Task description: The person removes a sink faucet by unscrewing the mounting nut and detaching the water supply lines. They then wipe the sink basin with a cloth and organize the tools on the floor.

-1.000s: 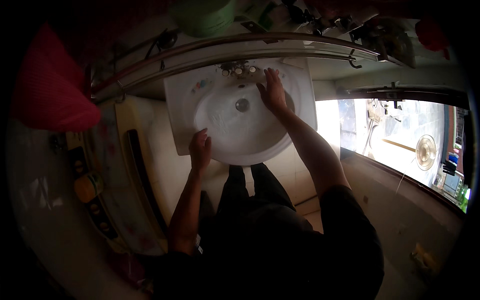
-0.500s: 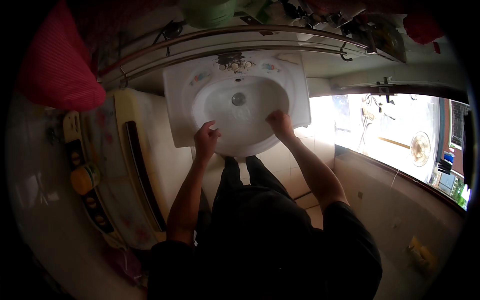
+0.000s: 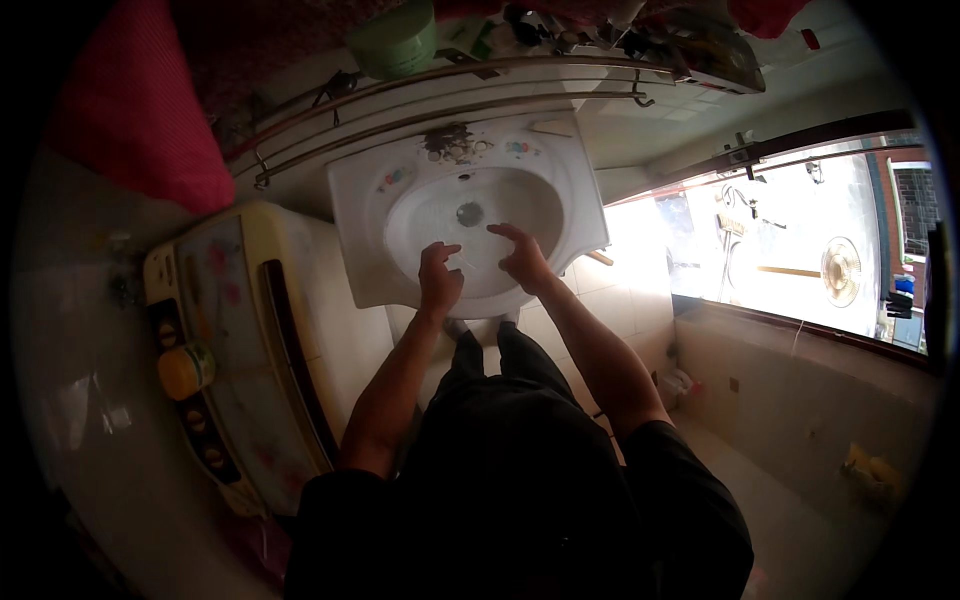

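Over the front part of a white washbasin (image 3: 585, 205) I hold both hands, apart from each other. My left hand (image 3: 439, 280) has its thumb and index finger spread toward the right, with nothing visible between them. Opposite it, my right hand (image 3: 524, 264) stretches its index finger to the left, its thumb apart; it appears to hold nothing. The round metal drain (image 3: 469, 214) lies in the bowl beyond my fingertips. Worn, dark-stained tap fittings (image 3: 455, 146) sit on the basin's back ledge. Faint pale streaks show in the bowl between my hands.
Metal rails (image 3: 450, 105) with hooks run behind the basin. At left stands a cream twin-tub washing machine (image 3: 225, 300) bearing a yellow-lidded jar (image 3: 185, 372). A pink cloth (image 3: 165, 130) hangs above it. A green tub (image 3: 395, 45) sits at the back; a bright window (image 3: 780, 240) is at right.
My right hand has moved left toward the middle of the bowl, its fingers opening from a closed shape. My left hand has shifted slightly right. The whole view has tilted.
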### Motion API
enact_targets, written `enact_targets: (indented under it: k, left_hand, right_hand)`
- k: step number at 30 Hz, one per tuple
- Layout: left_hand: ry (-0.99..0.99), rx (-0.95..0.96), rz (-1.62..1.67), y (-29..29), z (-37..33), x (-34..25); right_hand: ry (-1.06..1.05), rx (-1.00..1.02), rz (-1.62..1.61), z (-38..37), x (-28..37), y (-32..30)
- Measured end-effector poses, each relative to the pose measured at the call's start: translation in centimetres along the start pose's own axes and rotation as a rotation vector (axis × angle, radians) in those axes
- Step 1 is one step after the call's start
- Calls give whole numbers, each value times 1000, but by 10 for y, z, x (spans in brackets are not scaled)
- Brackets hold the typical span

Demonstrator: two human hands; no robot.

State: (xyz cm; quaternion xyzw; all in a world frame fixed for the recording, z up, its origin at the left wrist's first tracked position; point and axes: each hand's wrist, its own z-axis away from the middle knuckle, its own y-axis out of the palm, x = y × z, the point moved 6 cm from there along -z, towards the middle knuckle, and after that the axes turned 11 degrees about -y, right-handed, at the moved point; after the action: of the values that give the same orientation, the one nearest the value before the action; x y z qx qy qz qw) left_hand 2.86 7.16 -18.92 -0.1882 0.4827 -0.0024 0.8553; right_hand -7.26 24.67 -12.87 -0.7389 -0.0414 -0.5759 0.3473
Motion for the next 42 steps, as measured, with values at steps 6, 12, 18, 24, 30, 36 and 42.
enact_targets:
  k: [6,12,18,24,30,36,42]
  left_hand:
    - [328,-263,-242,-17,30,-26]
    - [-30,-265,116,-90,74,71]
    - [-549,-264,389,-68,147,177]
    - [-1211,-232,419,-27,294,274]
    - [-805,-57,200,8,295,289]
    - [-836,-300,354,-17,238,208]
    - [-410,-272,841,-17,161,55]
  right_hand:
    - [89,-144,32,42,-26,-34]
    - [254,28,317,125,-111,-101]
    - [1078,188,339,387,-314,-227]
    - [1274,55,-129,470,-308,-221]
    - [1175,-36,-297,445,-306,-214]
    - [978,-176,-368,367,-286,-215]
    - [860,-150,-309,337,-285,-218]
